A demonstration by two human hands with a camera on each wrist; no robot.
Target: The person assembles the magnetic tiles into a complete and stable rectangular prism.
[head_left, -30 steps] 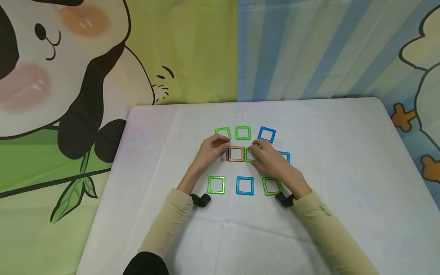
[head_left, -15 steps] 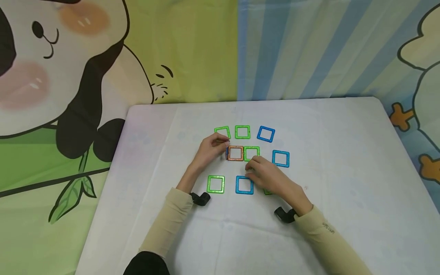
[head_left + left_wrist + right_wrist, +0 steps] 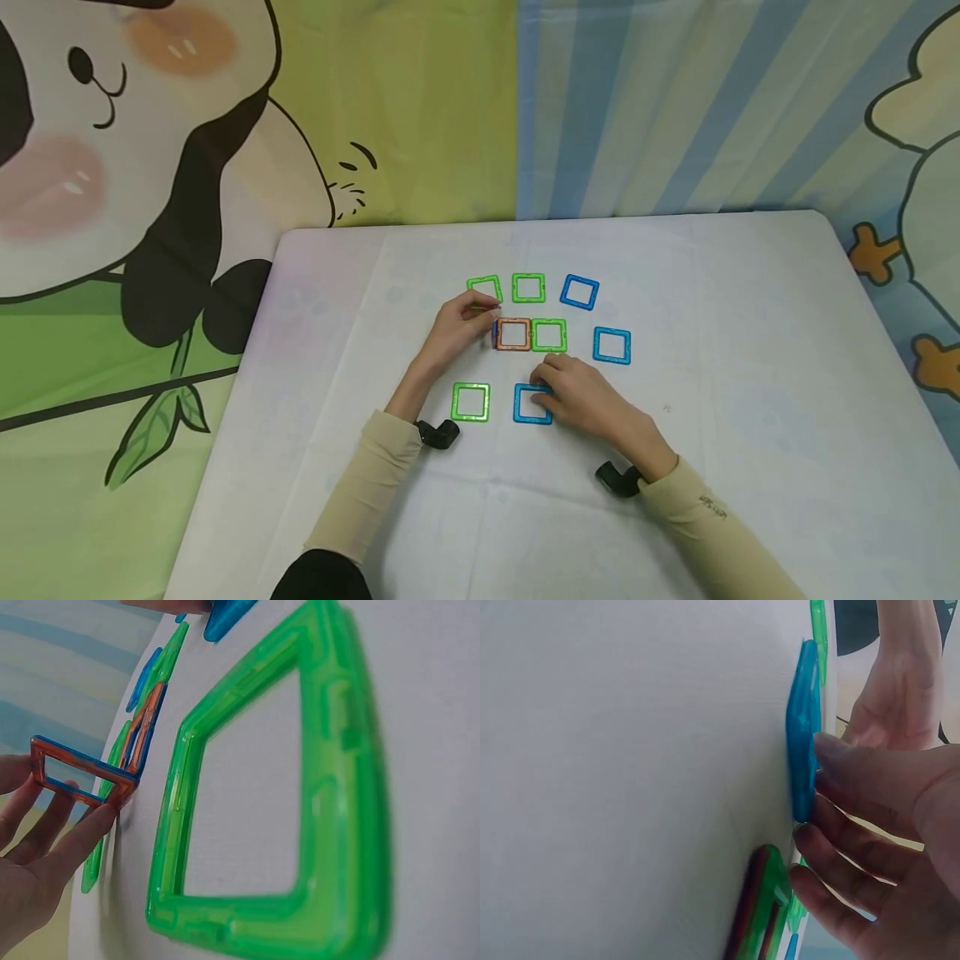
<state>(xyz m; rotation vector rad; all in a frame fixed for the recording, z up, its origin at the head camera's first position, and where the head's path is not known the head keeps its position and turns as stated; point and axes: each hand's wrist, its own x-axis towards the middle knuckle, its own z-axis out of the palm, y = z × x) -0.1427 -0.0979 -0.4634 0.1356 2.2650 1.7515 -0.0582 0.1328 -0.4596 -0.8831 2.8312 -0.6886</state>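
My left hand (image 3: 457,331) pinches an upright orange-and-blue square frame (image 3: 81,760), which stands at the left edge of a flat orange frame (image 3: 514,348). A green frame (image 3: 549,349) joins that flat one on the right. Nearer me, my right hand (image 3: 581,396) has its thumb and fingers on the right side of a blue frame (image 3: 522,419). In the right wrist view the thumb lies against this blue frame (image 3: 803,727) while the other fingers spread beside it.
Two green frames (image 3: 528,301) and a blue one (image 3: 580,307) lie at the back. Another blue frame (image 3: 612,361) is at the right, and a green one (image 3: 470,419) at the near left. A green frame edged dark red (image 3: 769,889) lies by my right fingers.
My right hand has moved from the joined green frame toward me, onto the near blue frame, uncovering the green one. My left hand has stayed in place, still holding the upright frame.
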